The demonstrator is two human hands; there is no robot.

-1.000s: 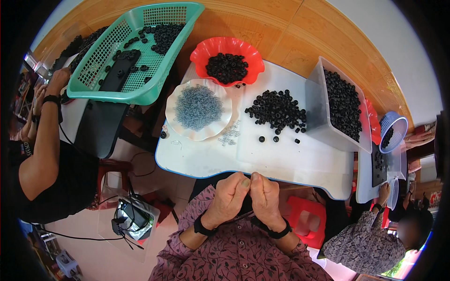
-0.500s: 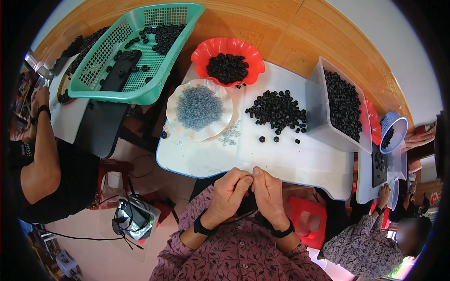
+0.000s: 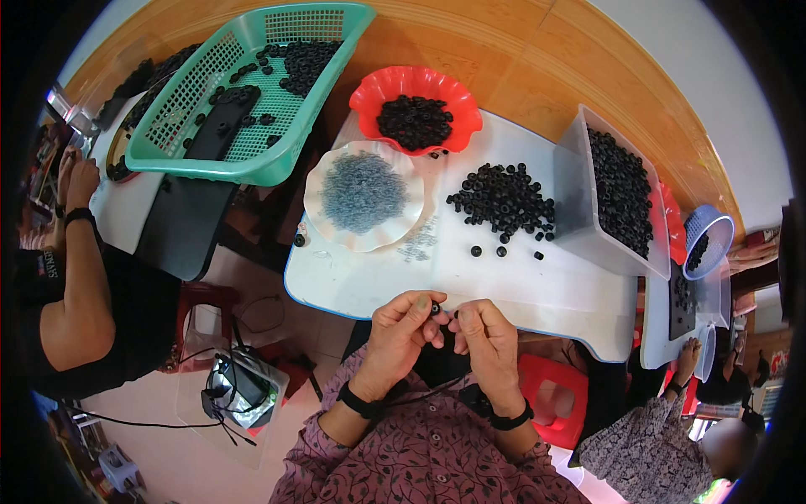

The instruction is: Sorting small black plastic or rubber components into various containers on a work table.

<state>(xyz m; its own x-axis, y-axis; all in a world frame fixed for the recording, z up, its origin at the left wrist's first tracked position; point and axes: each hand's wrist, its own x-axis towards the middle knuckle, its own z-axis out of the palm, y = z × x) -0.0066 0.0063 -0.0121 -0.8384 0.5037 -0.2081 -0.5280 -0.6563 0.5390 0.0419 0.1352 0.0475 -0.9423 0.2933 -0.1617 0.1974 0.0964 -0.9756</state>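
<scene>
My left hand (image 3: 398, 334) pinches a small black ring-shaped part (image 3: 436, 309) between thumb and fingertips, just off the table's front edge. Close beside it, my right hand (image 3: 489, 340) has its thumb and fingertips pressed together; whatever they hold is too small or hidden to name. Beyond the hands on the white table (image 3: 369, 281) lies a loose pile of black round parts (image 3: 501, 200). To its left, a white wavy-edged dish (image 3: 317, 220) holds a heap of small clear rings (image 3: 363, 191), with some scattered beside it.
A red scalloped bowl (image 3: 366, 94) of black parts stands behind the dish. At the table's right is a clear plastic bin (image 3: 576, 227) full of black parts. A green basket (image 3: 210, 174) sits at the left. People work on both sides; a red stool (image 3: 571, 420) is low at right.
My hands have drawn slightly apart from being pressed together. The black ring-shaped part now shows in my left fingertips. The view has shifted a little.
</scene>
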